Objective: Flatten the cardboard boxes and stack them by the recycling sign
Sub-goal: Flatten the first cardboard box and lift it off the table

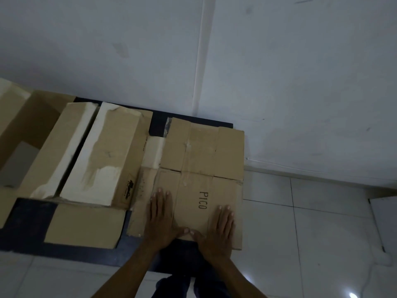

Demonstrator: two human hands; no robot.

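Note:
A flattened brown cardboard box (204,160) marked "PICO" lies on a dark mat (32,214) near the wall. My left hand (161,218) presses flat on its near left part, fingers straight and spread. My right hand (219,231) presses flat on its near right part, thumbs of both hands almost meeting. To the left stands a larger box (101,155) with its pale-edged flaps up. One brown flap (86,224) of it lies flat toward me. No recycling sign is visible.
Another open box (21,125) stands at the far left. A white wall (279,82) rises right behind the mat. White floor tiles (311,222) stretch to the right and toward me. A pale panel edge (384,220) shows at the right border.

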